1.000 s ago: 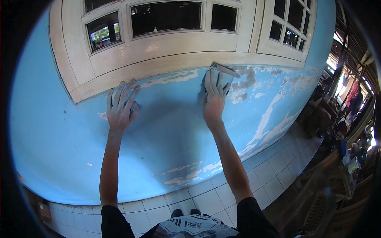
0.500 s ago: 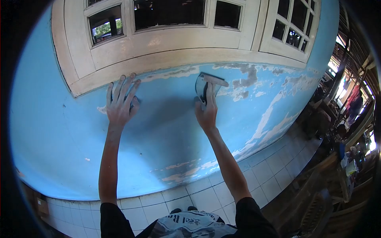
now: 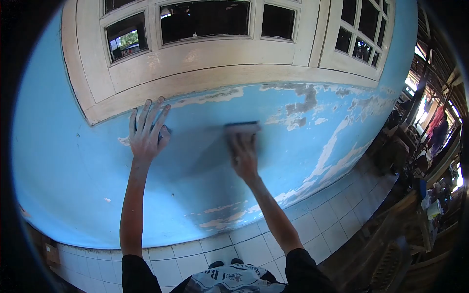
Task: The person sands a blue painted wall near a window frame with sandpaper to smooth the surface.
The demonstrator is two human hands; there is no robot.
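Observation:
Flat against the blue wall [image 3: 195,161], my left hand [image 3: 146,134] rests just under the cream window frame [image 3: 195,78], its fingers spread and pointing up. My right hand [image 3: 243,151] is wrapped round a scraper [image 3: 243,128] with a wide, dark-edged blade, pressed near the wall. Motion smears the scraper and the fingers. Above and to the right of the scraper, the paint is worn off in white and grey patches [image 3: 303,100]. More peeled streaks [image 3: 325,156] run down the wall at the right.
Window panes [image 3: 205,20] fill the top. White floor tiles [image 3: 244,244] run along the wall's foot. At the right are a wooden structure [image 3: 405,205] and hanging cloths [image 3: 437,127]. A small box [image 3: 51,254] stands at the lower left.
My right hand has moved down and slightly left with the scraper, whose blade now lies level instead of slanted. My left hand has stayed at nearly the same spot.

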